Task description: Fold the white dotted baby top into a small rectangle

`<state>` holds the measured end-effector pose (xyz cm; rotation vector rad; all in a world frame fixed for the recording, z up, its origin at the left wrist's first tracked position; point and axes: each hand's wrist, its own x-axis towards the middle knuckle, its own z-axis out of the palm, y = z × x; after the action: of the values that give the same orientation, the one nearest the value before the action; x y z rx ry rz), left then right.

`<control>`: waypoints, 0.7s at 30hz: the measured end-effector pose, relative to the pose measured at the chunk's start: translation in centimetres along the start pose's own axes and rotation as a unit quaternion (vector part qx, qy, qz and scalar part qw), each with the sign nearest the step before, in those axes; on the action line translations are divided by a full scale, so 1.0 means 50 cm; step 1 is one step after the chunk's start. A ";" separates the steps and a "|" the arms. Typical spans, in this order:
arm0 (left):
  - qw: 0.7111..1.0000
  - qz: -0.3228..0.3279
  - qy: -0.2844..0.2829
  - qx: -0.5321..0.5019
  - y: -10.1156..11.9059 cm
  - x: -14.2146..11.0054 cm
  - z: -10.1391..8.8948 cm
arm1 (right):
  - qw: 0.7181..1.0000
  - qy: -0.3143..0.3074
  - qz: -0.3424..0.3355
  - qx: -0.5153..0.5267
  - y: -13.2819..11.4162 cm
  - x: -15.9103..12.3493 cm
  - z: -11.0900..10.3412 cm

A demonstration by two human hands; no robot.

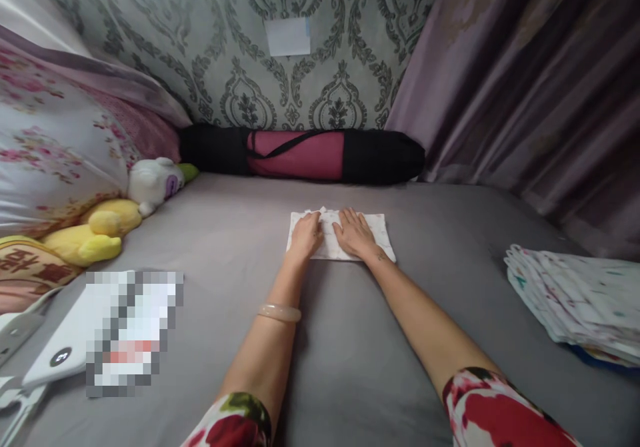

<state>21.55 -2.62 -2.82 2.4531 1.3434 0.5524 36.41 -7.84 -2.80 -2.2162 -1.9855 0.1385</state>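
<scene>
A small folded white cloth [376,231] with a faint print lies on the grey bed sheet [350,354] in front of me. My left hand [306,232] rests on its left part with the fingers curled down onto the fabric. My right hand [354,231] lies flat on its middle, fingers stretched out and together. Both arms reach forward; a pale bangle [279,312] sits on my left wrist.
A stack of folded printed cloths [575,300] sits at the right edge. A rolled pink mat in a black bag [300,154] lies along the wall. Plush toys [100,230] and floral pillows [45,160] are at the left, a white device [55,347] near the lower left. Curtains [530,87] hang right.
</scene>
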 end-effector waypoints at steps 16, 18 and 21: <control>1.000 -0.024 -0.011 0.003 0.013 -0.004 -0.008 | 0.999 0.013 -0.046 0.023 -0.047 -0.040 0.004; 1.000 -0.014 -0.009 0.021 0.015 -0.005 -0.006 | 0.999 0.031 -0.028 0.012 -0.026 -0.043 -0.006; 0.998 0.003 0.002 0.064 0.018 -0.011 0.003 | 0.999 0.044 0.007 -0.014 0.002 -0.049 -0.006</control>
<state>22.04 -3.56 -2.69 2.5591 1.4140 0.4877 36.31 -10.32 -2.63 -2.2133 -1.9370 0.0138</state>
